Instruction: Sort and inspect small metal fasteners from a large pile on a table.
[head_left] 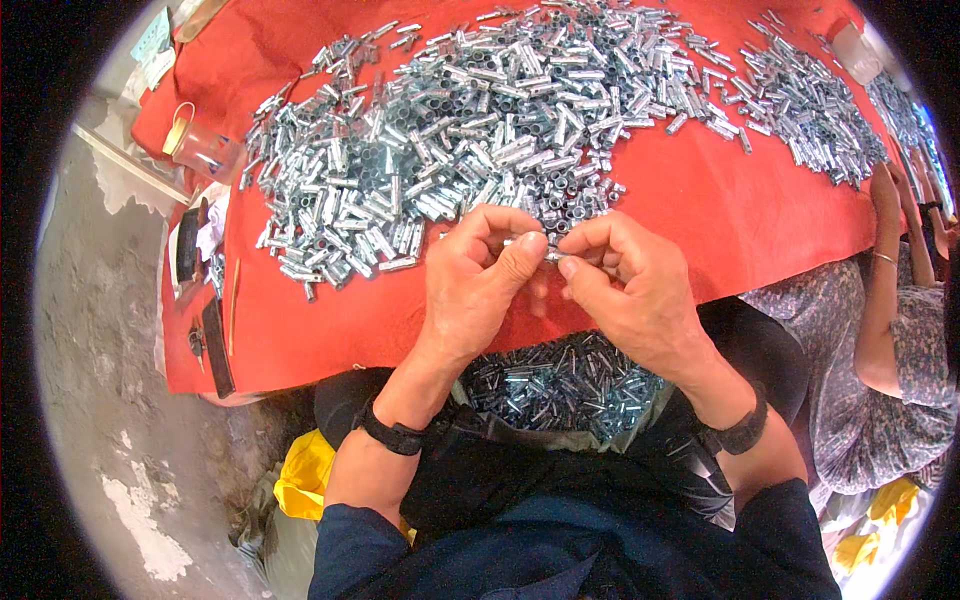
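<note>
My left hand (468, 285) and my right hand (640, 290) meet above the near part of a red cloth (700, 220). Thumb and forefinger of each are pinched together at the two ends of a small silvery metal tube (553, 256), mostly hidden by the fingertips. Just beyond them spreads a large heap of similar short metal tubes (520, 140), some on end and some on their sides. Below my wrists, in my lap, an open sack (630, 440) holds many more shiny metal pieces (555, 385).
A clear plastic container (205, 150) stands at the cloth's left side, with a dark flat bar (217, 350) nearer me. Another pile of tubes (815, 120) lies at the far right, where another person's arm (880, 290) reaches in. A rough wall (110, 360) bounds the left.
</note>
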